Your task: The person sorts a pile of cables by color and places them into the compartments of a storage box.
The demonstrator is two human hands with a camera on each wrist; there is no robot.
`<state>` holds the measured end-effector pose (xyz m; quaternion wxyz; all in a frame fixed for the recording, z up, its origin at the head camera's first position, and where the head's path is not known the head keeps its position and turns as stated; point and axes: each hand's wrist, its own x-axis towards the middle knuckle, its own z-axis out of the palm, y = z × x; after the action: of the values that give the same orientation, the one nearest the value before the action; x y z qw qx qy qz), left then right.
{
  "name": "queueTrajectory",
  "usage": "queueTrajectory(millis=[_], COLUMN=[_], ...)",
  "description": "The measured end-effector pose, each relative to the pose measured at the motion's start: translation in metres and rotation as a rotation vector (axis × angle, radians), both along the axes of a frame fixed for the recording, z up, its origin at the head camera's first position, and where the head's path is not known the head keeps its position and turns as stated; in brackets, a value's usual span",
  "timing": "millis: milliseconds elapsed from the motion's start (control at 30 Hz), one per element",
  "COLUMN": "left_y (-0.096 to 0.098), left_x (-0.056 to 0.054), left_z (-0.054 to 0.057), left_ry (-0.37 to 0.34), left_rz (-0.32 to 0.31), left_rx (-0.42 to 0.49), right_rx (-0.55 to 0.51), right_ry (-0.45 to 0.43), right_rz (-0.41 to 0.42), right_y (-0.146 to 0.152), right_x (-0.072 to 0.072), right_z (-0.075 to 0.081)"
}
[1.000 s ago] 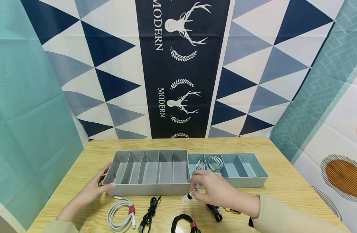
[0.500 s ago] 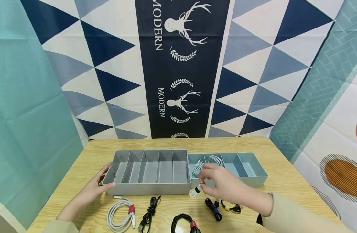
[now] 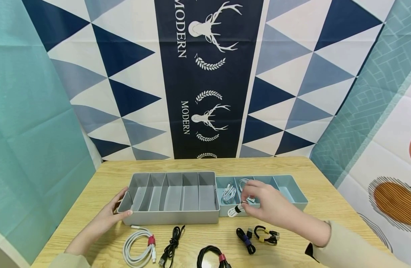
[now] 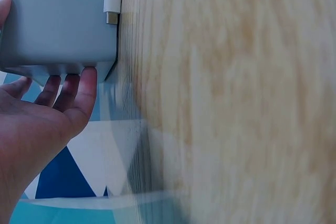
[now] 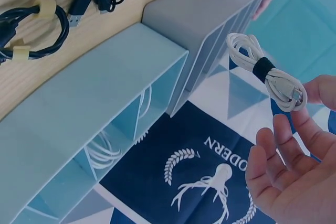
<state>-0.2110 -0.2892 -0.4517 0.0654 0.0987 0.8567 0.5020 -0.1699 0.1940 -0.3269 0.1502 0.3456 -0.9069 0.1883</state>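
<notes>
My right hand point(image 3: 264, 199) pinches a coiled white cable point(image 3: 235, 210) between thumb and index finger. A black strap wraps the coil, and a small metal plug shows near the fingertips in the right wrist view. The coil hangs before the front wall of the light blue divided box point(image 3: 294, 209), which holds white cables point(image 3: 228, 193) in its left compartments. My left hand point(image 3: 108, 212) grips the left end of the grey divided box point(image 3: 172, 217), thumb over the front rim. Its other fingertips point(image 4: 88, 77) press the end wall in the left wrist view.
Along the front of the wooden table point(image 3: 91, 193) lie a white cable with a red strap point(image 3: 138, 247), a thin black cable point(image 3: 173, 243), and a black cable with a red strap point(image 3: 210, 251). Farther right are a purple-strapped cable point(image 3: 245, 240) and a yellow-strapped one point(image 3: 267, 238).
My right hand has carried the white cable to the right and slightly up, along the front of the blue box. The yellow-strapped cable is uncovered. My left hand stays put.
</notes>
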Motion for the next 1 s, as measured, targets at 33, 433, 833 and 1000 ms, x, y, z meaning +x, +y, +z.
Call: queueTrajectory(millis=[33,433,833,1000], left_y=[0.000,0.001,0.001,0.001], left_x=[0.000,0.001,0.002,0.001], left_z=[0.000,0.003,0.002,0.001], left_ry=[-0.001,-0.001,0.015,0.020], left_rz=[0.002,0.004,0.004,0.003], left_rx=[0.001,-0.011,-0.008,-0.009], right_rx=[-0.011,-0.073,-0.126,-0.150], right_ry=[0.013,0.124,0.221,0.207], right_rz=[0.005,-0.024,-0.048,-0.055], right_y=[0.002,0.018,0.036,0.042], right_x=[0.000,0.000,-0.005,-0.008], right_z=[0.000,0.007,0.010,0.011])
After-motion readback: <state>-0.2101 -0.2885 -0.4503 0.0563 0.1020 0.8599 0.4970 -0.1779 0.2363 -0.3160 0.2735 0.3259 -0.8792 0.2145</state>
